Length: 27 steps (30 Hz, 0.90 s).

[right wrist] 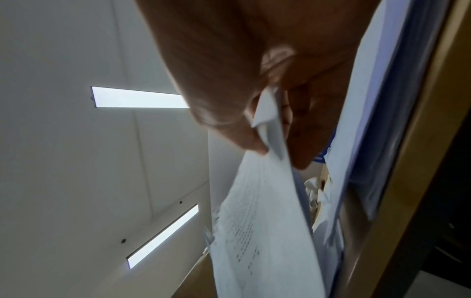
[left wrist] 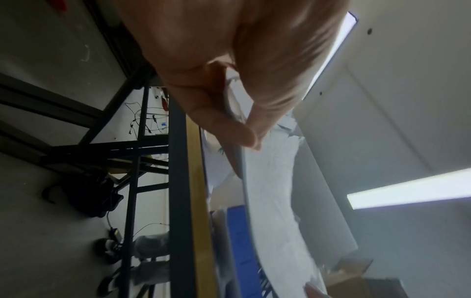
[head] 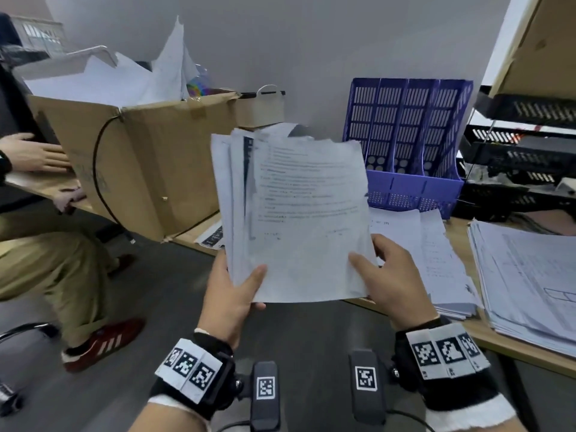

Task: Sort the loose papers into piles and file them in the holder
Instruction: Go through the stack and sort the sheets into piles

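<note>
I hold a loose stack of printed white papers [head: 296, 213] upright over the front edge of the wooden desk [head: 486, 338]. My left hand [head: 232, 289] grips its lower left corner, thumb on the front sheet. My right hand [head: 386, 275] pinches the lower right corner, thumb on top, fingers behind. In the left wrist view the thumb and fingers clamp the papers' edge [left wrist: 270, 181]. In the right wrist view the pinched sheets [right wrist: 265, 211] show printed lines. The blue slotted file holder [head: 408, 141] stands behind the stack on the desk, its slots holding nothing.
Two paper piles lie on the desk at the right [head: 436, 260] [head: 530, 285]. Black mesh trays [head: 517, 169] stand right of the holder. A cardboard box [head: 140, 157] full of papers sits at the left, where another person's hand [head: 34, 154] rests on it.
</note>
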Available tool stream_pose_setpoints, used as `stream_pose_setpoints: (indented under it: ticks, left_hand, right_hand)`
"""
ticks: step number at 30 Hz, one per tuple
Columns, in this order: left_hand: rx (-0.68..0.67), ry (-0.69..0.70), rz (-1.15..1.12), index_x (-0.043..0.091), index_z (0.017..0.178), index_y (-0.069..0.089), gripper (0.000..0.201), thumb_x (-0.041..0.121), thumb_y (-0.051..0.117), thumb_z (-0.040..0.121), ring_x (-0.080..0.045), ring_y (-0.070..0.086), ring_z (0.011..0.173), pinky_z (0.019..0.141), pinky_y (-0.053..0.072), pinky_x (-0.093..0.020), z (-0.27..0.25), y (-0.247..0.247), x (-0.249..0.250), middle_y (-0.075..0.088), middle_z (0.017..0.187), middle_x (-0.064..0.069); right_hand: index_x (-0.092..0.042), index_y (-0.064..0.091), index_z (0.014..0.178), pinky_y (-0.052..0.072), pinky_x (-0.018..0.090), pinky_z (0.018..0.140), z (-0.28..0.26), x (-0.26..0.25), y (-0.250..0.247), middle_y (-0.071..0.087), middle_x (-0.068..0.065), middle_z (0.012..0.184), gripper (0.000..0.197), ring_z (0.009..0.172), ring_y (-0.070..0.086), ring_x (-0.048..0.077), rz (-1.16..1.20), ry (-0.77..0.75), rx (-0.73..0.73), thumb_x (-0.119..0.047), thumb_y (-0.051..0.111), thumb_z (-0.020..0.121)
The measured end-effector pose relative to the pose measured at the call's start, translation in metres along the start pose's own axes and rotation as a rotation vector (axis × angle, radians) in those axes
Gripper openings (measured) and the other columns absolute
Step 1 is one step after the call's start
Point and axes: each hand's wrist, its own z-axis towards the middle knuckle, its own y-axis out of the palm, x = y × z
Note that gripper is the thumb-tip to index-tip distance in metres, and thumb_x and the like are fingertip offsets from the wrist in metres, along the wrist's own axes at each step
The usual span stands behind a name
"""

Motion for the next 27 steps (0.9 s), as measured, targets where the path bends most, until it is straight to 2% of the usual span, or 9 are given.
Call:
stream_pose_setpoints:
  ticks: [4,7,13,15,17,20,23,25,27]
  left_hand:
    - [-0.074,-0.153,-0.028,0.025,0.123,0.060,0.022,0.028,0.058,0.101,-0.021,0.072,0.092,0.051,0.053,-0.027,-0.003,0.016,-0.007,0.075,0.113,0.000]
    - [-0.151,-0.302,-0.005,0.018,0.123,0.064,0.024,0.022,0.048,0.106,-0.018,0.071,0.087,0.057,0.055,-0.026,-0.003,0.022,-0.014,0.076,0.114,-0.005]
    - [-0.136,-0.339,-0.018,0.014,0.125,0.063,0.025,0.017,0.046,0.106,-0.019,0.069,0.086,0.053,0.054,-0.024,0.001,0.023,-0.016,0.074,0.118,-0.008]
    - [-0.128,-0.347,-0.046,0.013,0.125,0.063,0.026,0.016,0.045,0.106,-0.015,0.067,0.077,0.051,0.053,-0.024,0.002,0.023,-0.016,0.074,0.116,-0.009]
    - [-0.126,-0.358,-0.087,0.013,0.123,0.063,0.026,0.014,0.043,0.106,-0.011,0.068,0.071,0.049,0.053,-0.024,0.000,0.024,-0.015,0.075,0.110,-0.006]
    - [-0.162,-0.366,-0.092,0.013,0.117,0.066,0.029,0.006,0.041,0.103,-0.011,0.069,0.071,0.050,0.055,-0.026,-0.002,0.025,-0.012,0.076,0.103,-0.006]
    - [-0.201,-0.340,-0.017,0.015,0.117,0.066,0.030,0.004,0.045,0.098,-0.016,0.067,0.086,0.058,0.056,-0.025,-0.003,0.026,-0.011,0.073,0.112,-0.007]
    - [-0.225,-0.314,0.003,0.019,0.117,0.065,0.025,0.015,0.062,0.093,-0.017,0.069,0.091,0.064,0.056,-0.025,-0.005,0.025,-0.010,0.075,0.113,-0.006]
    - [-0.241,-0.310,0.010,0.022,0.118,0.065,0.038,0.028,0.076,0.082,-0.016,0.072,0.092,0.066,0.056,-0.025,-0.006,0.024,-0.011,0.077,0.111,-0.002]
  right_hand:
    - [-0.013,0.069,0.084,0.045,0.033,0.065,0.000,0.029,-0.018,0.068,0.003,0.077,0.015,0.079,0.062,0.026,-0.181,0.020,0.057,-0.015,0.055,0.090]
    - [-0.010,0.069,0.083,0.048,0.035,0.067,-0.001,0.049,-0.030,0.068,0.008,0.075,0.019,0.077,0.061,0.031,-0.333,0.073,0.078,-0.014,0.053,0.091]
    - [-0.009,0.046,0.066,0.030,0.032,0.055,0.001,0.062,-0.057,0.048,0.008,0.063,0.026,0.064,0.045,0.030,-0.325,0.195,0.210,-0.005,0.047,0.092]
    - [-0.005,0.047,0.069,0.031,0.034,0.055,0.003,0.066,-0.066,0.049,0.013,0.066,0.024,0.066,0.045,0.033,-0.278,0.207,0.273,-0.005,0.046,0.093]
    - [-0.004,0.056,0.080,0.042,0.039,0.065,0.004,0.067,-0.072,0.059,0.016,0.078,0.017,0.077,0.053,0.037,-0.271,0.207,0.310,-0.009,0.047,0.094]
    - [-0.016,0.063,0.102,0.058,0.046,0.077,0.002,0.060,-0.067,0.066,0.004,0.094,0.014,0.086,0.064,0.029,-0.189,0.296,0.166,-0.025,0.056,0.094]
    - [-0.020,0.061,0.106,0.061,0.042,0.071,-0.001,0.048,-0.055,0.064,-0.002,0.090,0.034,0.067,0.071,0.023,-0.212,0.380,-0.005,-0.049,0.063,0.088]
    - [-0.020,0.059,0.102,0.058,0.039,0.070,-0.001,0.045,-0.050,0.065,-0.004,0.086,0.046,0.065,0.070,0.022,-0.299,0.367,-0.093,-0.060,0.065,0.081]
    - [-0.018,0.063,0.101,0.054,0.037,0.069,-0.001,0.047,-0.048,0.069,-0.001,0.086,0.044,0.074,0.067,0.022,-0.314,0.326,-0.144,-0.054,0.069,0.077]
